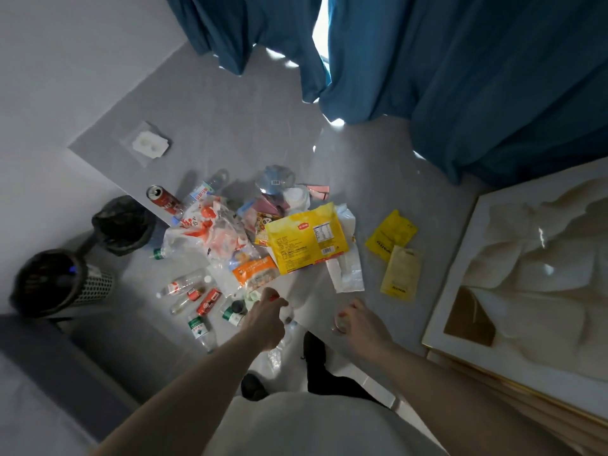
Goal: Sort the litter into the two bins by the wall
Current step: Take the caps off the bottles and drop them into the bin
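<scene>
left hand [268,319]: fingers curled round a clear crumpled plastic bottle [284,337], gripping near its top; bottle hangs down toward the person's feet, near side of the big yellow printed snack bag [307,240]

right hand [353,319]: fingers curled, seems to pinch a small clear item; blurred, can't tell what or how firm

litter pile: spread on the grey tiled floor [230,126] w/ the yellow snack bag roughly mid-pile; white-and-orange plastic carrier bag [210,235] just left of it, red drinks can [164,199] further left & back, small clear bottles [184,287] left & nearer, two yellow flat sachets [393,255] to its right, apart from the heap

bins: black-lined round bin [123,225] and black mesh bin [59,281] both well left of the snack bag, by the white wall [49,93]; mesh one nearer the person

step (my read): bottle is lifted, next goes to a bin; can't tell which bin takes plastics, so peek inside first

how to do well: keep grip at the neck so thin walls don't buckle & slip; swing left over the small bottles w/o kicking them; drop from just above the rim, not a throw

risk: right hand's item may fall if both arms swing together
</scene>
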`<control>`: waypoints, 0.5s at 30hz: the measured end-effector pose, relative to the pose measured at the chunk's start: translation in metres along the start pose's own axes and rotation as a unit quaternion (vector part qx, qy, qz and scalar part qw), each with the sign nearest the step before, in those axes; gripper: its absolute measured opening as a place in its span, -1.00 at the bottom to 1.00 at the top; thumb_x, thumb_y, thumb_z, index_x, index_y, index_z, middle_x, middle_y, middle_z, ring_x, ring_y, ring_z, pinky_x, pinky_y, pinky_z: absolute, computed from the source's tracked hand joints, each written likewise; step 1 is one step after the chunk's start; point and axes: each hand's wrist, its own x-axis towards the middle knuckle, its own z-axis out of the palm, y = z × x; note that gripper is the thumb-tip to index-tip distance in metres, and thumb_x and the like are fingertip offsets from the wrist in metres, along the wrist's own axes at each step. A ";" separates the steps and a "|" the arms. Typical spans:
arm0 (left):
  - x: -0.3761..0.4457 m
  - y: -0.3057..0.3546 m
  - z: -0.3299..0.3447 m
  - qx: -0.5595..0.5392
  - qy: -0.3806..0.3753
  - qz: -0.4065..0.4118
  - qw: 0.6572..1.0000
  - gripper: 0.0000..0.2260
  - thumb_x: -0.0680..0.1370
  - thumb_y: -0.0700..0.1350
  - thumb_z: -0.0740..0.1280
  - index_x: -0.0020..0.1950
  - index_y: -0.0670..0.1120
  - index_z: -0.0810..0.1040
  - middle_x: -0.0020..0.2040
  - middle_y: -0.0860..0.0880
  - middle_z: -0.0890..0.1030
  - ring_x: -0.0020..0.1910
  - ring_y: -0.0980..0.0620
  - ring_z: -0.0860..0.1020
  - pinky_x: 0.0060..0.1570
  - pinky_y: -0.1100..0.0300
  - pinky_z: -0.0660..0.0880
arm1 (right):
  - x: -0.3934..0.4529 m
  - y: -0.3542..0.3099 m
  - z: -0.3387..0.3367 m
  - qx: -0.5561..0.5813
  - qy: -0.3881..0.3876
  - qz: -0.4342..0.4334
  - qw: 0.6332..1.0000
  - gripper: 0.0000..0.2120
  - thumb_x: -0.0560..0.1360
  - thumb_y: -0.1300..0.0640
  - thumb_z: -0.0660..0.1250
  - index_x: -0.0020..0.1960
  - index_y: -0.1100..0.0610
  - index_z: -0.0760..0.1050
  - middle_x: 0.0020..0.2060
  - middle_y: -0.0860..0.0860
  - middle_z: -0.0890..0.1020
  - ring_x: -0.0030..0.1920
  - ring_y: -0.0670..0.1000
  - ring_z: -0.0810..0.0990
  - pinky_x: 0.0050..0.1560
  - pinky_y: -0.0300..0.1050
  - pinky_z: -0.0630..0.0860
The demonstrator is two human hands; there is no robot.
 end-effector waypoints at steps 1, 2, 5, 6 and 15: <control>-0.010 0.001 -0.001 -0.007 0.013 0.003 1.000 -0.53 0.54 -0.26 0.32 0.42 0.06 0.48 0.44 0.07 0.27 0.25 -0.02 0.48 0.10 0.13 0.56 | -0.005 0.002 -0.003 -0.005 0.004 -0.001 1.000 -0.73 0.52 0.23 0.39 0.18 0.02 0.54 0.23 -0.06 0.39 0.06 0.05 0.58 -0.01 -0.11 0.48; -0.020 0.001 -0.002 -0.013 0.025 0.002 1.000 -0.54 0.53 -0.25 0.31 0.41 0.06 0.48 0.43 0.08 0.28 0.25 -0.01 0.48 0.10 0.10 0.57 | -0.008 0.002 -0.005 -0.009 0.010 0.001 1.000 -0.69 0.51 0.25 0.38 0.21 0.00 0.53 0.22 -0.06 0.41 0.08 0.05 0.57 0.01 -0.10 0.50; -0.049 -0.001 -0.003 -0.038 0.059 -0.004 0.997 -0.56 0.52 -0.22 0.32 0.38 0.04 0.50 0.42 0.06 0.29 0.27 -0.04 0.48 0.13 0.10 0.56 | -0.013 -0.006 -0.010 -0.003 0.027 -0.019 0.999 -0.65 0.49 0.25 0.37 0.24 -0.01 0.53 0.21 -0.06 0.44 0.08 0.06 0.58 0.00 -0.07 0.52; -0.057 -0.003 -0.003 -0.046 0.072 -0.003 0.996 -0.58 0.52 -0.20 0.33 0.37 0.04 0.50 0.43 0.04 0.30 0.28 -0.05 0.48 0.17 0.10 0.54 | -0.012 -0.010 -0.012 0.002 0.029 -0.035 0.999 -0.66 0.50 0.24 0.37 0.23 -0.01 0.54 0.20 -0.07 0.46 0.08 0.05 0.58 -0.02 -0.09 0.51; -0.129 -0.041 -0.002 -0.106 0.140 -0.079 0.981 -0.58 0.54 -0.10 0.35 0.40 0.00 0.48 0.49 0.01 0.24 0.31 -0.08 0.49 0.34 0.09 0.46 | -0.001 -0.083 -0.017 -0.026 0.031 -0.119 0.992 -0.71 0.53 0.18 0.25 0.19 -0.06 0.54 0.20 -0.08 0.52 0.14 0.04 0.57 0.05 -0.09 0.49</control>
